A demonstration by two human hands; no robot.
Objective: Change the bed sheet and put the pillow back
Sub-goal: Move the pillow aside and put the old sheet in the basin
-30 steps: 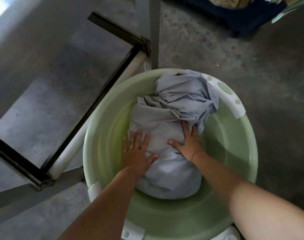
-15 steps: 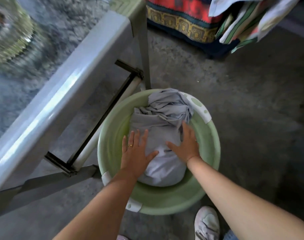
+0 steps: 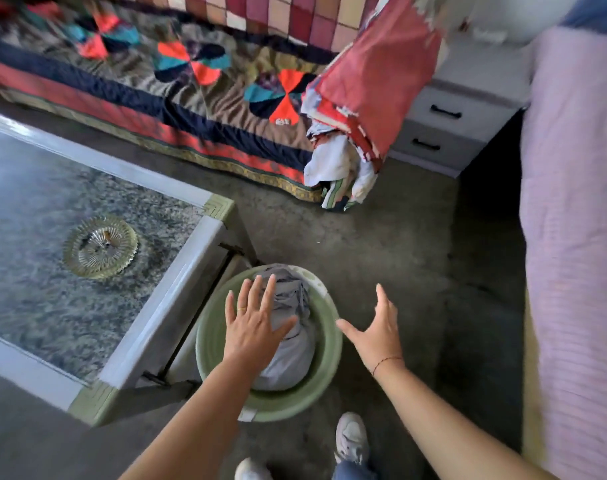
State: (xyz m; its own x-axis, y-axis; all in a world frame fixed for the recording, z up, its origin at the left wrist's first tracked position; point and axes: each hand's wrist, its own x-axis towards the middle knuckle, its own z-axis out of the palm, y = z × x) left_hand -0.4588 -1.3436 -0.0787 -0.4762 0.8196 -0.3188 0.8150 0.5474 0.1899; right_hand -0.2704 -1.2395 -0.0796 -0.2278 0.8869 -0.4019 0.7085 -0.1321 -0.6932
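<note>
Your left hand (image 3: 252, 327) is flat, fingers spread wide, holding nothing; it hangs over the grey sheet (image 3: 290, 336) bundled in the green basin (image 3: 331, 368), and whether it touches the cloth I can't tell from the head view. Your right hand (image 3: 378, 336) is also splayed wide and empty, off to the right of the basin rim, over bare floor (image 3: 381, 244). Sheet sits wadded in the basin prob. bc that's the laundry spot: basin is tucked just beside the table (image 3: 70, 202) leg, out of the walkway. So the old sheet looks dealt with, w/ the fresh one not yet on, as far as I can judge. Bed (image 3: 177, 84) lies ahead w/ a patterned quilt-like cover; a red folded bundle (image 3: 374, 74) is heaped at its corner, prob. parked there to clear the mattress, white cloth drooping below it. Can't pick out a pillow for sure; it may be in that heap. Nightstand (image 3: 447, 126) stands just beyond. Glass dish (image 3: 100, 247) on the table is well apart from you. Next you'd likely turn to the bed; mind the basin by your shoes (image 3: 352, 438).
</note>
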